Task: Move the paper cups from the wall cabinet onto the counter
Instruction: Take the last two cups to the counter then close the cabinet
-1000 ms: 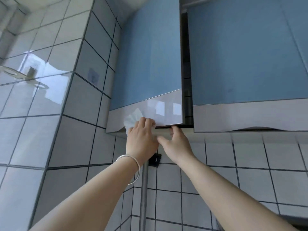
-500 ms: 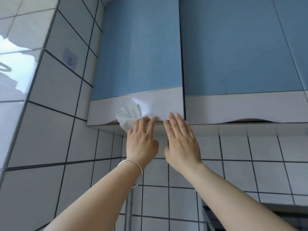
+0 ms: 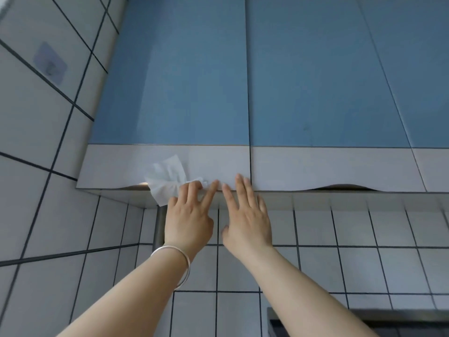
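The wall cabinet's left door (image 3: 175, 76), blue with a pale grey lower band, lies flush and closed beside the right door (image 3: 323, 76). My left hand (image 3: 188, 220), with a silver bangle on the wrist, holds a crumpled white tissue (image 3: 165, 183) against the door's lower edge. My right hand (image 3: 247, 220) rests flat with fingers spread, its fingertips on the grey band near the seam between the doors. No paper cups are in view, and the counter is out of sight.
White tiled walls surround the cabinet; an adhesive hook (image 3: 49, 63) sticks to the left wall. A metal pipe (image 3: 159, 227) runs down the corner under the cabinet. A dark metal edge (image 3: 364, 314) shows at the bottom right.
The left cabinet door, ajar one second ago, has swung shut. My right hand moved from gripping its lower edge to lying flat on it. The view has tilted upward.
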`<state>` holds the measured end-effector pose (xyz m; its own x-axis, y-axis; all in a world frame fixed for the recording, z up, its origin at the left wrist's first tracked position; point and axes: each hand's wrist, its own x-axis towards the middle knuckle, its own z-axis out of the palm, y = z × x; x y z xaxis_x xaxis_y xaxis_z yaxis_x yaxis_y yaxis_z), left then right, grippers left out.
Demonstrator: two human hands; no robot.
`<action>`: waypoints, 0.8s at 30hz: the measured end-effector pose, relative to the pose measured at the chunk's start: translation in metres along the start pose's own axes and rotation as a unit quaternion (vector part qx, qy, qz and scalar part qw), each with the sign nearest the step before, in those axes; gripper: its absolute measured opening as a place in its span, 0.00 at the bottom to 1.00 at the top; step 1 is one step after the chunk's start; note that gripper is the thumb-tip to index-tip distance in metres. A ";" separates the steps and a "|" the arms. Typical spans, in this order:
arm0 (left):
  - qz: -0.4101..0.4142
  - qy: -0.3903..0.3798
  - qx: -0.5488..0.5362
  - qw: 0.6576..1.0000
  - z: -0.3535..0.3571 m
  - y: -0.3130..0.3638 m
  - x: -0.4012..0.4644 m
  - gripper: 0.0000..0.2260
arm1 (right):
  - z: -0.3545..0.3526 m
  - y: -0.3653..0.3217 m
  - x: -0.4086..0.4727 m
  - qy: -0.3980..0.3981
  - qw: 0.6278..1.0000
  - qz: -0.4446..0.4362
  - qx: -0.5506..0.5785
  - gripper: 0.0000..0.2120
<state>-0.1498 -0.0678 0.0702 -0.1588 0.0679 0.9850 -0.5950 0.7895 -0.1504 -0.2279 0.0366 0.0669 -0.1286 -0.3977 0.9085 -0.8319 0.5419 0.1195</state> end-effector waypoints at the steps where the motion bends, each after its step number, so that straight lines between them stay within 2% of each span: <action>1: 0.002 0.007 -0.001 1.000 0.003 -0.001 0.000 0.35 | 0.003 0.000 0.000 0.000 1.000 -0.001 -0.002 0.41; 9: 0.003 0.032 0.000 0.999 0.017 -0.005 0.000 0.35 | 0.019 0.005 0.003 0.043 0.999 -0.015 0.000 0.43; 15: 0.006 0.044 0.015 0.999 0.027 -0.007 0.000 0.37 | 0.026 0.004 0.007 0.098 0.993 -0.014 0.064 0.40; 20: -0.002 0.049 0.003 0.999 0.026 -0.003 -0.001 0.38 | 0.026 0.001 0.007 0.103 0.990 0.000 0.096 0.40; 24: -0.023 -0.004 -0.027 0.999 0.013 0.000 0.001 0.39 | 0.021 0.000 0.006 0.073 0.992 0.014 0.102 0.41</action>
<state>-0.1602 -0.0762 0.0698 -0.1384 0.0266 0.9900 -0.5579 0.8239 -0.1001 -0.2401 0.0187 0.0642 -0.0848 -0.2649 0.9605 -0.9232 0.3836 0.0243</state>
